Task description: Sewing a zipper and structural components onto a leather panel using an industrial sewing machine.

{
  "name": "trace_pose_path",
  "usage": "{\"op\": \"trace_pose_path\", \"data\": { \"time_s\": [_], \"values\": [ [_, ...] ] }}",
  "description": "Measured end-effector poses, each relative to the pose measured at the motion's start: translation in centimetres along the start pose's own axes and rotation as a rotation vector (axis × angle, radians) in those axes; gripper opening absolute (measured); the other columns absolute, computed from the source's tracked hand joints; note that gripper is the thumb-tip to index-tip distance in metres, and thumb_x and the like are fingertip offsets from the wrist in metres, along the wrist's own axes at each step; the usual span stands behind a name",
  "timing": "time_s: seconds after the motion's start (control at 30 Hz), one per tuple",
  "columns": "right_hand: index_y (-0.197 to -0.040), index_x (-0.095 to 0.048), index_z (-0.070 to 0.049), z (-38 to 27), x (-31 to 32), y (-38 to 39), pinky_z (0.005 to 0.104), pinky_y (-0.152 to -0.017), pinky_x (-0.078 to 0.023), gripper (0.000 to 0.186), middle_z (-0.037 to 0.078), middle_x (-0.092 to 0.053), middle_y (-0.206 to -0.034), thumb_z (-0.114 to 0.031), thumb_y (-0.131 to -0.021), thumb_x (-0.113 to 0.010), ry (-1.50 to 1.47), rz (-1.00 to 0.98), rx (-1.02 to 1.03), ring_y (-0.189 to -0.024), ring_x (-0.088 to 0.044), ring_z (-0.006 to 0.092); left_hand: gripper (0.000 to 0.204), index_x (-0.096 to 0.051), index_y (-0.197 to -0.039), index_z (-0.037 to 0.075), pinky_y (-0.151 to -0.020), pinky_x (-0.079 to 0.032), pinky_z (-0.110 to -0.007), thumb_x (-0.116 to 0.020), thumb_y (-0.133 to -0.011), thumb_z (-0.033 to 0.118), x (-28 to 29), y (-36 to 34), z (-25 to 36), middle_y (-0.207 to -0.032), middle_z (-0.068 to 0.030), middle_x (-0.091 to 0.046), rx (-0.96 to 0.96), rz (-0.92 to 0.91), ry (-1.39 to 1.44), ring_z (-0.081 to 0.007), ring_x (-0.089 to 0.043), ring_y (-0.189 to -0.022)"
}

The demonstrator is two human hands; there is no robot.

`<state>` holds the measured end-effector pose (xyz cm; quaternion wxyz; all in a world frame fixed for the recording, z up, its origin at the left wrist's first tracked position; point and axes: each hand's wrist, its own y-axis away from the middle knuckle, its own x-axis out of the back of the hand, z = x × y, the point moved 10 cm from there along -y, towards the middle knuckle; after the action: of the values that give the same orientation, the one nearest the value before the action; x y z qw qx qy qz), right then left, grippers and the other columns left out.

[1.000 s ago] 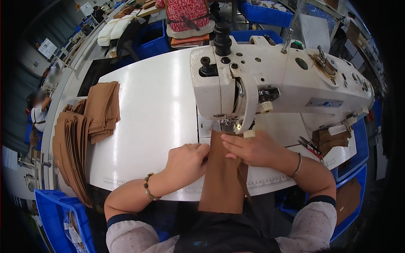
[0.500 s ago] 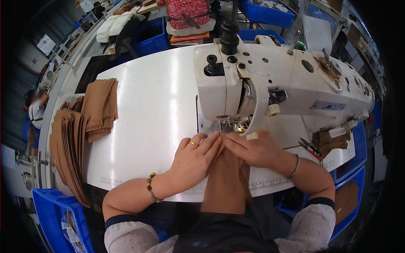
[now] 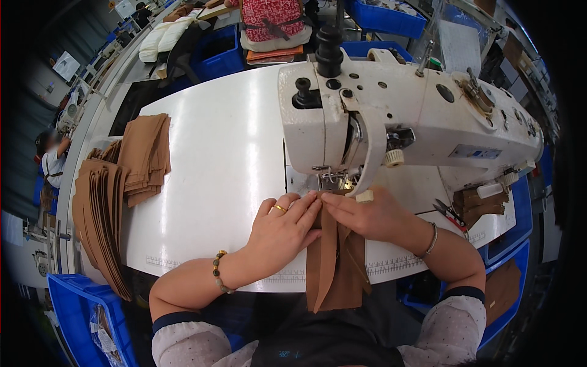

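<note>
A brown fabric piece (image 3: pixel 335 275) runs from under the needle area of a white sewing machine (image 3: pixel 354 122) toward me, and its near end hangs over the table edge. Lengthwise folds show in it, with loose flaps side by side. At its far end, close to the presser foot (image 3: pixel 333 178), my left hand (image 3: pixel 282 227) pinches the left edge, fingertips together and thumb bent below. From the right, my right hand (image 3: pixel 370 215) grips the same piece, its fingertips almost meeting the left ones. Its thumb is hidden. The needle tip is too small to make out.
Stacks of brown fabric pieces (image 3: pixel 101 208) lie at the table's left. Red-handled thread snips (image 3: pixel 451 214) and brown scraps (image 3: pixel 480 205) sit on the right. Blue bins (image 3: pixel 92 318) flank the white table (image 3: pixel 208 165). Another person (image 3: pixel 54 159) sits far left.
The near part of the fabric has shifted slightly right, and its flat surface now shows lengthwise folds and separate flaps. My left thumb has come into view; both hands stay nearly in place.
</note>
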<state>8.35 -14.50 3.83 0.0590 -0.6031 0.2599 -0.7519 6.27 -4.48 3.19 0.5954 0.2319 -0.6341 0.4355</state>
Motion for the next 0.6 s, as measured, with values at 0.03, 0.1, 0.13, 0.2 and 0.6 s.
{"op": "trace_pose_path", "data": {
  "time_s": [0.03, 0.1, 0.13, 0.2, 0.6],
  "values": [
    [-0.108, -0.074, -0.005, -0.1, 0.2, -0.1, 0.0312, -0.053, -0.053, 0.029, 0.002, -0.072, -0.09, -0.014, -0.082, -0.069, -0.018, 0.011, 0.008, -0.061, -0.067, 0.0174, 0.062, -0.063, -0.136, 0.006, -0.097, -0.045, -0.04, -0.08, -0.082, 0.032, -0.1, 0.0, 0.1, -0.135, -0.0042, -0.062, -0.005, -0.005, -0.015, -0.0238, -0.056, -0.124],
    [-0.111, -0.073, -0.005, -0.3, 0.4, -0.2, 0.0315, -0.053, -0.053, 0.031, 0.002, -0.071, -0.085, -0.014, -0.081, -0.069, -0.039, 0.023, 0.016, -0.063, -0.068, 0.0173, 0.062, -0.063, -0.136, 0.006, -0.097, -0.045, -0.04, -0.079, -0.083, 0.032, 0.1, 0.1, 0.3, -0.134, -0.004, -0.062, -0.019, 0.012, -0.037, -0.0241, -0.056, -0.124],
    [-0.112, -0.073, -0.006, -0.3, 0.3, -0.2, 0.0315, -0.054, -0.054, 0.031, 0.002, -0.072, -0.086, -0.014, -0.082, -0.069, -0.034, 0.012, 0.01, -0.065, -0.069, 0.0173, 0.061, -0.063, -0.136, 0.006, -0.097, -0.045, -0.04, -0.079, -0.083, 0.032, 0.1, 0.1, 0.5, -0.134, -0.0038, -0.062, -0.035, 0.014, -0.062, -0.0244, -0.056, -0.124],
    [-0.113, -0.072, -0.006, -0.1, 0.1, -0.1, 0.0314, -0.054, -0.055, 0.032, 0.002, -0.073, -0.087, -0.014, -0.083, -0.069, -0.031, 0.001, 0.003, -0.067, -0.07, 0.0173, 0.06, -0.064, -0.136, 0.006, -0.096, -0.045, -0.04, -0.079, -0.083, 0.032, 0.1, 0.0, 0.5, -0.132, -0.0039, -0.062, -0.036, 0.013, -0.06, -0.0247, -0.055, -0.125],
    [-0.113, -0.073, -0.015, 4.0, -1.0, 0.6, 0.036, -0.052, -0.053, 0.024, 0.003, -0.069, -0.076, -0.014, -0.089, -0.069, -0.152, 0.113, -0.242, -0.063, -0.069, 0.0221, 0.046, -0.066, -0.12, 0.004, -0.093, -0.045, -0.041, -0.077, -0.086, 0.033, -0.4, -2.0, -0.8, -0.127, -0.008, -0.064, 0.004, 0.044, -0.039, -0.0268, -0.057, -0.122]
  ]
}}
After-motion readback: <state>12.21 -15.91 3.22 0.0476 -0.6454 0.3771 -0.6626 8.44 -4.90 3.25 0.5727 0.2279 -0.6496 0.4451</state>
